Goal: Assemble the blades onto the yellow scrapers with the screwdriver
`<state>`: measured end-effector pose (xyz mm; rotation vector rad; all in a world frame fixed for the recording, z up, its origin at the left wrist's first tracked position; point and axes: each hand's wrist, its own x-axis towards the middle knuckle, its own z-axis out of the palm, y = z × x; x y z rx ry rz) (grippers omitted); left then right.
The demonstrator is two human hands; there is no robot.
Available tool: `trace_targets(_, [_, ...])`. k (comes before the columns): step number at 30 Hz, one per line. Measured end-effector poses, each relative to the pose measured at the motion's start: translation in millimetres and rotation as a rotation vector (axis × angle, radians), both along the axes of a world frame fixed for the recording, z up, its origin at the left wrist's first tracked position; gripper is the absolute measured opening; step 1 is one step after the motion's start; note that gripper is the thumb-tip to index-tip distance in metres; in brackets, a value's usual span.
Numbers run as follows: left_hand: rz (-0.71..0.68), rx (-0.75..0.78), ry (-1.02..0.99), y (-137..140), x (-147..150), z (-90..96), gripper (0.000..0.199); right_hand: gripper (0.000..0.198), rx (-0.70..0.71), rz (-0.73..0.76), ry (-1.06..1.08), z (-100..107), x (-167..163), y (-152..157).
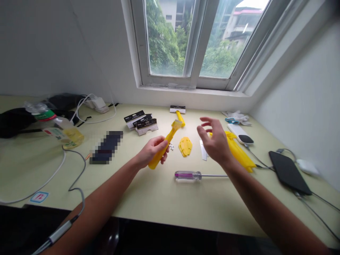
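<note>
My left hand (152, 153) is wrapped round a yellow scraper handle (158, 158), its narrower head pointing up and away. Raised over the table, my right hand (216, 141) has its fingers apart and nothing in them. Between the hands lie flat yellow plates (185, 146), stacked, with small metal screws (172, 146) to their left. Thin white strips (203, 152) lie partly hidden by my right hand. Beyond that hand are several more yellow handles (241, 154). A screwdriver (188, 175) with a clear and purple grip lies in front, its tip hidden behind my right forearm.
At the back stands a yellow scraper (181, 118) with a black-and-white card. Black cards (145, 124) lie left of it. A bottle (66, 132), cables (77, 173) and a pixelated dark object (107, 148) are left; a power bank (240, 134), gloves (239, 117) and phone (289, 172) are right.
</note>
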<state>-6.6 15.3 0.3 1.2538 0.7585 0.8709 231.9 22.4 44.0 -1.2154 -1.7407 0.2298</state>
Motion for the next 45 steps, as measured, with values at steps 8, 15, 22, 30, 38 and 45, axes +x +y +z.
trace_targets(8, [0.226,0.348,0.537,18,-17,-5.1,0.032,0.027,-0.060,0.422,-0.879,-56,1,-76])
trace_targets(15, [0.093,0.624,0.826,0,-19,1.0,0.030,0.033,-0.047,0.406,-0.622,13,24,-82])
trace_targets(22, [-0.155,0.789,0.909,-17,-17,-6.3,0.027,0.028,-0.026,0.315,0.401,97,29,-57])
trace_targets(30, [-0.268,0.999,1.011,-25,-14,-5.2,0.046,0.042,-0.053,0.238,0.836,64,-31,-15])
trace_targets(38, [-0.295,1.015,0.985,-28,-15,-1.0,0.040,0.054,-0.138,0.314,0.759,52,-32,-2])
trace_targets(45, [-0.311,0.847,0.955,-30,-20,13.1,0.048,0.047,0.027,0.406,1.004,80,-13,-13])
